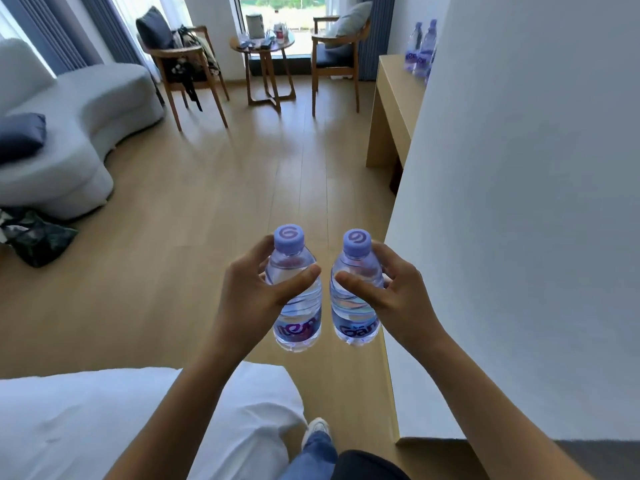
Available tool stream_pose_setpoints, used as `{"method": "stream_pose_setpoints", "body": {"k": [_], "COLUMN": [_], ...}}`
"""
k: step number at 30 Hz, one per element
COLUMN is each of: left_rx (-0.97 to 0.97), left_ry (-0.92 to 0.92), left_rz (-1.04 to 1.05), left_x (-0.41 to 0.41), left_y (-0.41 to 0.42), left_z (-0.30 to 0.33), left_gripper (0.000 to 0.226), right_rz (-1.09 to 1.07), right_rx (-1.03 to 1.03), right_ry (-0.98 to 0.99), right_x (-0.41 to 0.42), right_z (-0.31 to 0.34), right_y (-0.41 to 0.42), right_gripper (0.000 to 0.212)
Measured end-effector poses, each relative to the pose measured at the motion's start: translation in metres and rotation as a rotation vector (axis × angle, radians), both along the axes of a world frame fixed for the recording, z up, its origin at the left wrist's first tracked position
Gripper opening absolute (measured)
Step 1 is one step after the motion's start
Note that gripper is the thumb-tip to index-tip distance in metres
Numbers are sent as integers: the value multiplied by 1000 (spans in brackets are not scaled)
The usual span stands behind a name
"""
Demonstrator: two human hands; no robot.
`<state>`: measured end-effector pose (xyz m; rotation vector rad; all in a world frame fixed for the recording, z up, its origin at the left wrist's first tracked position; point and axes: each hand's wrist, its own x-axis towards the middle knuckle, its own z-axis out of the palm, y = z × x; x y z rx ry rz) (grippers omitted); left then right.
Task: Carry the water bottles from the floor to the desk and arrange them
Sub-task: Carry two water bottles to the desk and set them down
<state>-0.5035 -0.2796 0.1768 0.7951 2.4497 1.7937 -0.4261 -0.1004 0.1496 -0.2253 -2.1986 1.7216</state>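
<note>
A person walks through a bright room, seen from a head camera looking down at both arms. The left hand (256, 285) holds a clear plastic water bottle with a lilac cap and purple label (297, 296), its grip wrapped round the bottle's shoulder, thumb across the front. The right hand (391, 289) holds a second clear plastic bottle of the same kind (353, 299) in the same way. Both bottles are upright, side by side, close together but apart, in the air over the pale wooden floor (207, 220).

Ahead on the right, partly hidden by a white wall (519, 202), stands the light wooden counter (394, 98). A few matching bottles (420, 50) already stand on it, grouped close together.

The carried bottles look full, so they are probably moderately heavy, and their thin walls would likely dent under a hard squeeze. The smooth plastic may be slippery; the ribbed shoulder just under the cap seems the surest place to hold.

Also visible: a grey sofa (86, 109), two wooden armchairs, a small round table by the window, and the corner of a white bed (121, 420).
</note>
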Motion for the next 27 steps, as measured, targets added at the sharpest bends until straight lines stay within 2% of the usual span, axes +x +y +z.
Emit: {"method": "stream_pose_setpoints", "body": {"k": [3, 11, 27], "left_rx": [-22, -2, 54], "left_ry": [19, -31, -48], "left_rz": [-40, -55, -69], "left_x": [-55, -178, -429], "left_y": [9, 51, 212], "left_z": [2, -8, 10], "left_gripper": [32, 32, 30], "right_rz": [-31, -58, -83], "right_rx": [-8, -16, 3], "right_ry": [8, 4, 88], "right_x": [-49, -162, -416], "right_z": [2, -4, 16], "right_y": [7, 47, 208], "right_gripper": [48, 32, 33]}}
